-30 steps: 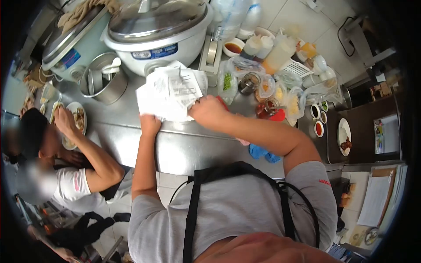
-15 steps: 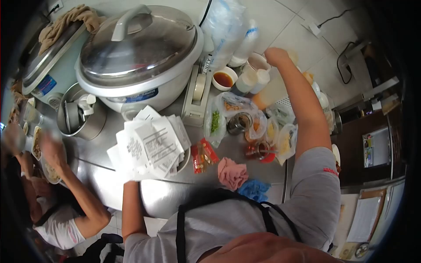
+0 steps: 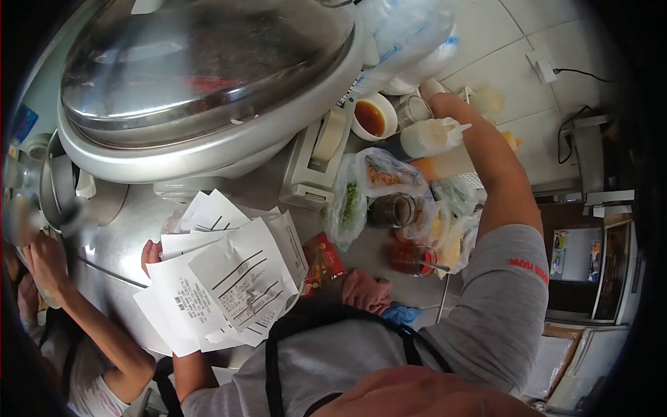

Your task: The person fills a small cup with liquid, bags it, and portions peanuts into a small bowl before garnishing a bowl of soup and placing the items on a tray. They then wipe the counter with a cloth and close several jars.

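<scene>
My left hand point(image 3: 149, 257) is mostly hidden under a stack of printed paper slips point(image 3: 240, 281); its fingertips curl up at the stack's far left edge and hold it. The slips are fanned unevenly, and a pale rim shows beneath their right side. My right arm stretches to the back by the wall. There my right hand point(image 3: 436, 97) is beside a clear cup point(image 3: 415, 110), behind a squeeze bottle point(image 3: 434, 135); its fingers are hidden. Near it stands a white bowl of brown sauce point(image 3: 370, 118).
A large lidded cooker point(image 3: 208, 76) fills the back left, with a tape dispenser point(image 3: 316, 156) beside it. Bagged chopped greens point(image 3: 351, 205), a dark jar point(image 3: 394, 210), a red sauce jar point(image 3: 411, 258) and a pink cloth point(image 3: 366, 290) lie ahead. A co-worker's hand point(image 3: 45, 260) is at left.
The view has come closer to the counter, so cooker and slips look larger. My left fingertips now show past the slips' edge. My right hand is lower behind the bottles.
</scene>
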`<state>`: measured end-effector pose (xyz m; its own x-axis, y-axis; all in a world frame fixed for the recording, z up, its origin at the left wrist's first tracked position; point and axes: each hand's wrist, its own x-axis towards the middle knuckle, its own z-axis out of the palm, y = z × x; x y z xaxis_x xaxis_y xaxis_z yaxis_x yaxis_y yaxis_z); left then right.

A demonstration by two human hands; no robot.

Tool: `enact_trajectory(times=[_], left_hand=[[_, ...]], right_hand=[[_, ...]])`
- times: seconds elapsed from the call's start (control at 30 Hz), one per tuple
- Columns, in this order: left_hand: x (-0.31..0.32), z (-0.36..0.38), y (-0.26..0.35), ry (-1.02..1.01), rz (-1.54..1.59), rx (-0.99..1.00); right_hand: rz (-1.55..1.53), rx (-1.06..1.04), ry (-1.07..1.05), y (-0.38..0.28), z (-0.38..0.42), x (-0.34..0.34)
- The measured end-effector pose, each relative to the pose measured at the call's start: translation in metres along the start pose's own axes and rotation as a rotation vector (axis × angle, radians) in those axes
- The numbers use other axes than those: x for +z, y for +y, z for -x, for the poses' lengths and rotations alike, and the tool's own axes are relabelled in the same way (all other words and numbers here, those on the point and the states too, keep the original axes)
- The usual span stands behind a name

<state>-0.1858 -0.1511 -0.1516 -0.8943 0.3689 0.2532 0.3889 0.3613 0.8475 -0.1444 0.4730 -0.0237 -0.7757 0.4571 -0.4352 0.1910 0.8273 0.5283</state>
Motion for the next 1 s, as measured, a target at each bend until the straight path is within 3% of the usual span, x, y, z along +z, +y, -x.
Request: enact_trajectory(times=[0.47, 0.6, 0.7, 0.9, 1.0], left_hand=[[0.003, 0.005, -0.005, 0.044, 0.021, 0.005], [0.004, 0.005, -0.007, 0.056, 0.031, 0.004], [0.003, 0.004, -0.007, 0.064, 0.038, 0.008], [0.002, 0.006, -0.007, 0.077, 0.05, 0.02], [0.006, 0.01, -0.009, 0.086, 0.06, 0.033]], right_hand=[[-0.02, -0.014, 0.003, 0.004, 0.002, 0.009], [-0.03, -0.001, 0.088, 0.01, 0.011, -0.002], [-0.008, 0.076, 0.035, 0.004, 0.036, -0.036], [-0.083, 0.132, 0.245, 0.045, 0.067, -0.063], [-0.117, 0.178, 0.449, 0.073, 0.099, -0.076]])
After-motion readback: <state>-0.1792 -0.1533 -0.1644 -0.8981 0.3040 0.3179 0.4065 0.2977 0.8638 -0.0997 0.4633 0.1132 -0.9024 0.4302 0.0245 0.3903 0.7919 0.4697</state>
